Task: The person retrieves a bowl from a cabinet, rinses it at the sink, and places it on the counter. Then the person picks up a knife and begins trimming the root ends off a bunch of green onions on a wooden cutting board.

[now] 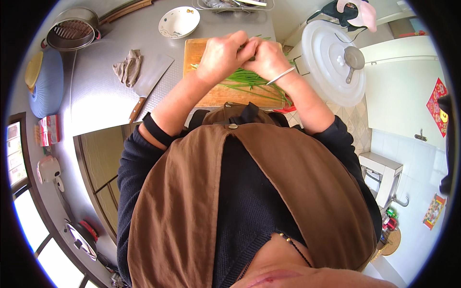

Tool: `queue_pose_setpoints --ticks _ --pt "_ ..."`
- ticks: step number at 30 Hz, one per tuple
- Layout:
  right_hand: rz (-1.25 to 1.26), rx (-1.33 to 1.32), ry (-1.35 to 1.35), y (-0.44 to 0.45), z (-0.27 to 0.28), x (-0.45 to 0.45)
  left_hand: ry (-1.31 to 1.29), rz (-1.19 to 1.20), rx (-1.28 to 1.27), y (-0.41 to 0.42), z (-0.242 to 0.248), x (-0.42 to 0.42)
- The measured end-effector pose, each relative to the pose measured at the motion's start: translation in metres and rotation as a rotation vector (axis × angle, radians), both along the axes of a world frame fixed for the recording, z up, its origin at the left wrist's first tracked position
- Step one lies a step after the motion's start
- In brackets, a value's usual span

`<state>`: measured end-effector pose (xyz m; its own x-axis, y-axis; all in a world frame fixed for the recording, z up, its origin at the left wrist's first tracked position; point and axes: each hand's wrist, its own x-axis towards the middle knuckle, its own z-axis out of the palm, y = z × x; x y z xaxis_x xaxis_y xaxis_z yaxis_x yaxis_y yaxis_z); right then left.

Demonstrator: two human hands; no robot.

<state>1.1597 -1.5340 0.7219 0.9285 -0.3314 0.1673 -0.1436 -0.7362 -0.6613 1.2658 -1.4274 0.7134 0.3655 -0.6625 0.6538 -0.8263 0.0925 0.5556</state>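
Note:
My left hand (223, 57) and my right hand (265, 59) meet above a wooden cutting board (212, 98), fingers bent and closed around thin green stalks. Only a little green shows between the fingers, and the tips are partly hidden. A white bangle is on my right wrist. Under and beside the hands, long green stalks (248, 78), like chives or scallions, lie across the board, some reaching its right edge. A few pale ends show left of my left hand. Left of the board lies a cleaver (153, 77) with a wooden handle, beside a crumpled cloth (130, 68).
A white patterned bowl (179, 22) stands behind the board on the metal counter (97, 90). A steamer pot (73, 28) and a blue ribbed object (47, 82) are at left. At right, a small pan (354, 58) rests on a large round white lid (324, 64).

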Motion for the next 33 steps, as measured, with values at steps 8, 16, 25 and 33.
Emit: queue_pose_setpoints --ticks 8,16,25,33 --pt "0.397 0.617 0.179 -0.041 0.047 -0.008 0.370 -0.108 0.059 -0.010 0.039 0.015" --pt "0.238 0.362 0.418 -0.050 0.043 -0.003 0.392 -0.044 0.168 -0.015 0.020 0.023" --pt "0.207 0.174 0.395 -0.065 0.016 -0.005 0.699 -0.197 0.293 -0.014 -0.008 0.032" --pt "-0.056 -0.161 0.226 -0.095 -0.038 -0.033 0.731 0.185 0.519 0.061 -0.128 0.072"
